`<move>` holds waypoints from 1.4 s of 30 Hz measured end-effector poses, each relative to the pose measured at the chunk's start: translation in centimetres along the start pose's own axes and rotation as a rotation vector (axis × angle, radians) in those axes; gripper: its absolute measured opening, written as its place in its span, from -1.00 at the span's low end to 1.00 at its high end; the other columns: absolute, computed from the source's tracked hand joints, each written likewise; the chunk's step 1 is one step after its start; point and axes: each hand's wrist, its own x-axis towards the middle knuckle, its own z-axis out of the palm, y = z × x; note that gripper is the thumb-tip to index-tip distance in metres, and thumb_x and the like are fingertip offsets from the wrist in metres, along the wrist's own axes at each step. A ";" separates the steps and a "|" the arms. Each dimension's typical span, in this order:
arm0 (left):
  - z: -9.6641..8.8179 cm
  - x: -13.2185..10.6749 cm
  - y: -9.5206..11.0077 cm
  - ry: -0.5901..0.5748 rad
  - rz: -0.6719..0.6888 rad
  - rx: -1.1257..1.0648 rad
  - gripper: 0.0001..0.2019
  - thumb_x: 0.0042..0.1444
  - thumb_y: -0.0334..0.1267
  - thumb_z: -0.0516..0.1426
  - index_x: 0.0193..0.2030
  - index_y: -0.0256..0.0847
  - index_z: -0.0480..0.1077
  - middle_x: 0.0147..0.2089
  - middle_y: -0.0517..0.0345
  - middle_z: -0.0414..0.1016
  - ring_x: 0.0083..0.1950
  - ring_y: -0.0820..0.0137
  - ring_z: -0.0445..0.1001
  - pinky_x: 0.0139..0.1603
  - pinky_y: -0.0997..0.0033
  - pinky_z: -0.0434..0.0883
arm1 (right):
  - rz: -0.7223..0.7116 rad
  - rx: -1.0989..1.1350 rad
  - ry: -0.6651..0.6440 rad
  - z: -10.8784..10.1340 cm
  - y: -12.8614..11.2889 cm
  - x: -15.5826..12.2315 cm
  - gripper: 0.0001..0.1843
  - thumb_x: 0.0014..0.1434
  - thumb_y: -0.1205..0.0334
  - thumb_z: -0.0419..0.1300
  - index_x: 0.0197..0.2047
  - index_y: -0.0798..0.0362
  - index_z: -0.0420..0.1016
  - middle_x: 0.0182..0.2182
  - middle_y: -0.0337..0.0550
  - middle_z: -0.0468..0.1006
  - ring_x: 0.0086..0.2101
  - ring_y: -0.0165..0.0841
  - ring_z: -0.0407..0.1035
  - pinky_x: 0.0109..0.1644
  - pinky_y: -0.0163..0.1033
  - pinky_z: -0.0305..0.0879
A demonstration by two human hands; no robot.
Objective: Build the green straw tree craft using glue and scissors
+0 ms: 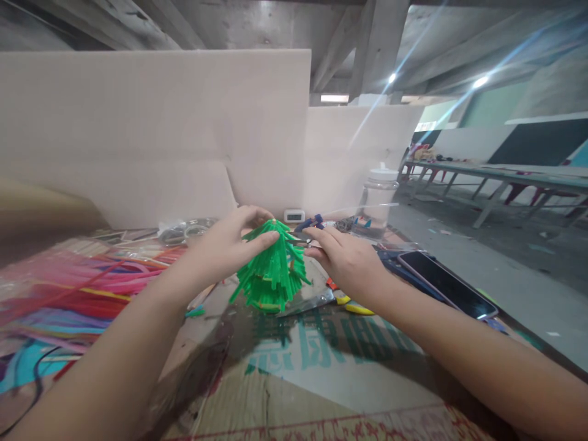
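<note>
Green pipe-cleaner tree [273, 272] is positioned over the tabletop [331, 389], left hand [234, 240] pinching its upper tiers, right hand [353, 258] gripping a dark-blue-handled tool [314, 221] beside it; sound practice: steady the top firmly, keeping the tool's tip clear of that pinch.

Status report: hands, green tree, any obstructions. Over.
Left hand on fuzzy green conical tree. Right hand at dark blue tool, grip unclear. No obvious obstruction.
</note>
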 end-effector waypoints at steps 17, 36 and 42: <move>1.2 0.7 -2.2 0.018 0.061 -0.123 -0.58 0.28 -0.04 -0.01 0.15 -0.19 0.40 0.13 0.01 0.50 0.13 0.19 0.46 0.18 0.15 0.37 | 0.371 0.256 -0.394 8.2 8.0 -2.8 -0.58 0.28 0.40 0.05 0.19 0.20 0.35 0.06 0.16 0.49 0.06 -0.16 0.38 0.11 -0.09 0.27; 1.4 3.0 -2.4 -0.067 0.076 -0.102 -0.51 0.30 -0.06 -0.01 0.30 -0.19 0.24 0.27 -0.02 0.38 0.23 0.24 0.38 0.24 0.19 0.32 | 0.302 0.251 -0.389 9.6 6.0 -4.4 -0.74 0.25 0.37 0.10 0.00 0.16 0.46 -0.08 0.06 0.52 -0.04 -0.23 0.37 0.06 -0.12 0.26; 1.3 0.6 -2.5 -0.016 0.137 0.043 -0.27 0.10 0.11 0.19 0.34 -0.16 0.15 0.31 -0.10 0.31 0.28 0.11 0.32 0.27 0.08 0.30 | 0.300 0.238 -0.401 9.6 6.0 -4.3 -0.77 0.26 0.35 0.11 -0.05 0.15 0.49 -0.09 0.07 0.54 -0.06 -0.22 0.38 0.04 -0.12 0.27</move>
